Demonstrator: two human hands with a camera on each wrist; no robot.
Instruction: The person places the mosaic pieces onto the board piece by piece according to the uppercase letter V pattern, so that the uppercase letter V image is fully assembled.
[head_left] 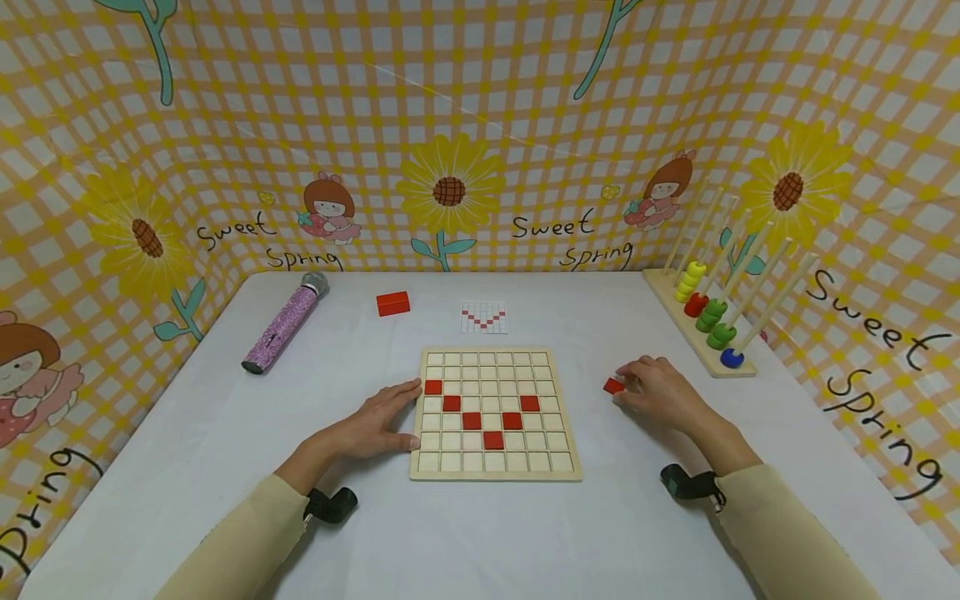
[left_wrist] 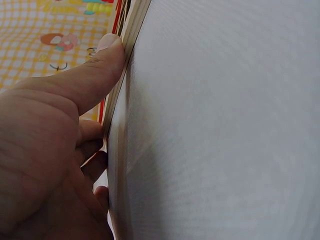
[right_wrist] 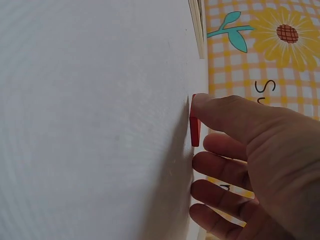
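Observation:
A square wooden grid board (head_left: 496, 477) lies mid-table, with several red square tiles (head_left: 492, 440) in its cells forming a V. My left hand (head_left: 367, 425) rests at the board's left edge, thumb and fingertips against the rim. In the left wrist view the thumb (left_wrist: 95, 70) lies along that wooden edge. To the right of the board, my right hand (head_left: 660, 392) pinches another red tile (head_left: 613, 386) between thumb and fingers, low over the white tabletop. The right wrist view shows this tile (right_wrist: 195, 131) edge-on beneath the thumb, the other fingers loosely bent.
Behind the board lies a small printed card (head_left: 483, 317) with a red V pattern. A red block (head_left: 393, 303) sits left of it. Farther left is a glittery purple microphone (head_left: 285, 325). A wooden bead stand (head_left: 697, 333) with upright pegs stands at the back right.

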